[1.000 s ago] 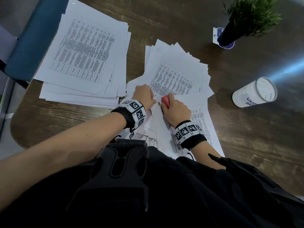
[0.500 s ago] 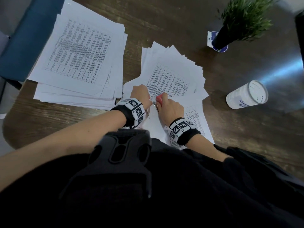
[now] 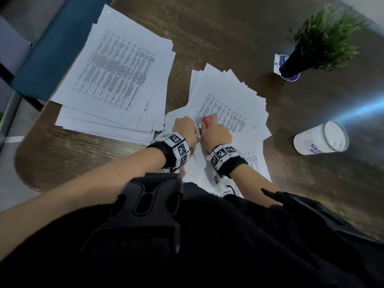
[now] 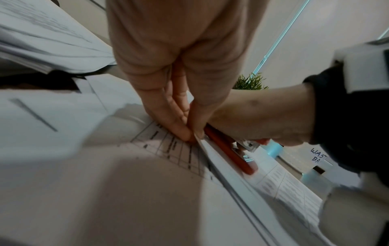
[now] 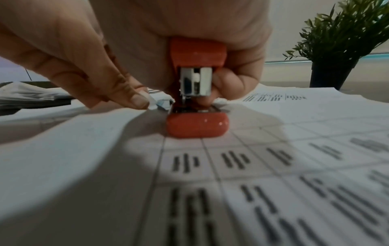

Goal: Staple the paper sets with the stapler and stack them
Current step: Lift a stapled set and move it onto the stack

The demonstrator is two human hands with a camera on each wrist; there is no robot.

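Dark wooden table (image 3: 228, 28), potted green plant (image 3: 324, 36), white lidded cup (image 3: 320, 140) lying sideways, blue chair (image 3: 56, 48)

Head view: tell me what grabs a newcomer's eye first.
The red stapler gripped in the right hand at table centre, biting a paper set that the left hand pinches beside it. A big printed stack lies far left; a potted plant stands far right.

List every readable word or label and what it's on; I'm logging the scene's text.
"WAS…" over "BA…": cut-off handwriting on the white cylindrical container.
Printed tables on the paper sheets: too blurred to read.
Blue-and-white label under the plant pot: unreadable.
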